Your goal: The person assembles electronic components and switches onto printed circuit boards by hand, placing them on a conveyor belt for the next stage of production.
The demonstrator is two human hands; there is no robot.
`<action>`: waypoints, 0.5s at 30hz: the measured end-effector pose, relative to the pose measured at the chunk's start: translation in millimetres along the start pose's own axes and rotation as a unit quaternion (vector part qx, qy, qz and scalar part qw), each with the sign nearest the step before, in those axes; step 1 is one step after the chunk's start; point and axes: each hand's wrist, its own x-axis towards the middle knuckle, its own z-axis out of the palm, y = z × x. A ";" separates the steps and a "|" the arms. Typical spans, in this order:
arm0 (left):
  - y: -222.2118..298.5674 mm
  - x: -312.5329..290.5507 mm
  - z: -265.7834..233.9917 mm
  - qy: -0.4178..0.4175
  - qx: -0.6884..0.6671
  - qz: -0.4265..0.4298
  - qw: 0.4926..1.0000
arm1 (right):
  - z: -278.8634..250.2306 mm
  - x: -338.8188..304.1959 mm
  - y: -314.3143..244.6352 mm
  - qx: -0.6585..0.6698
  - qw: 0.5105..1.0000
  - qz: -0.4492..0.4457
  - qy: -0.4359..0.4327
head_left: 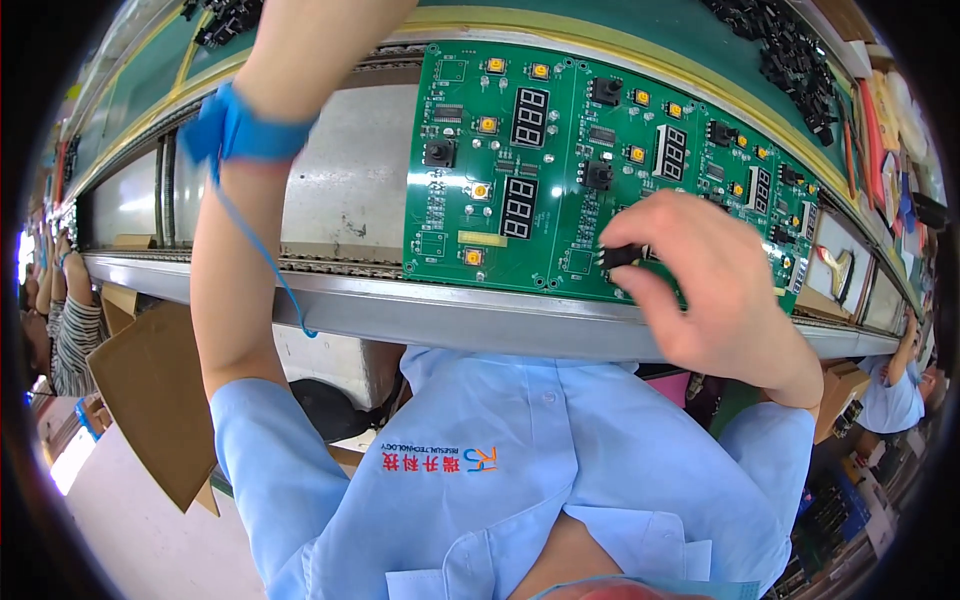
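Observation:
My right hand (705, 275) is closed in a pinch on a small black component with metal pins (618, 257), held at the near part of a green circuit board (560, 200). I cannot tell whether its pins touch the board. Several digit displays (530, 118), orange-topped push buttons (487, 124) and black square components (438, 153) sit on the board. My left hand (325, 45) reaches past the upper edge, so its fingers are hidden. A blue wrist strap (255, 130) with a thin cord is around that wrist.
The board lies across a conveyor with a metal front rail (450, 312). Heaps of black components (790, 65) lie on the green surface (560, 30) beyond it. Brown cardboard (155, 400) stands at lower left. Other people (75, 325) are at both sides.

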 end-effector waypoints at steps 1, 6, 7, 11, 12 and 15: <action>-6.9 3.4 14.8 0.033 -0.042 0.032 0.998 | 5.1 -2.0 -0.1 -0.017 0.999 -0.022 -0.014; -15.8 10.8 54.6 0.050 -0.089 0.077 0.992 | 27.2 -6.8 10.1 -0.060 0.997 -0.052 0.004; -15.8 9.0 55.6 0.060 -0.088 0.078 0.991 | 27.6 -6.5 9.6 -0.066 0.996 -0.055 -0.005; -12.5 5.3 52.5 0.053 -0.106 0.042 0.992 | 31.1 -5.1 9.1 -0.090 0.993 -0.076 -0.007; -13.9 3.8 53.4 0.053 -0.105 0.039 0.992 | 31.7 -5.2 8.3 -0.089 0.993 -0.077 -0.009; -16.9 2.9 55.9 0.109 -0.115 0.032 0.987 | 31.8 -6.3 4.6 -0.123 0.989 -0.079 -0.010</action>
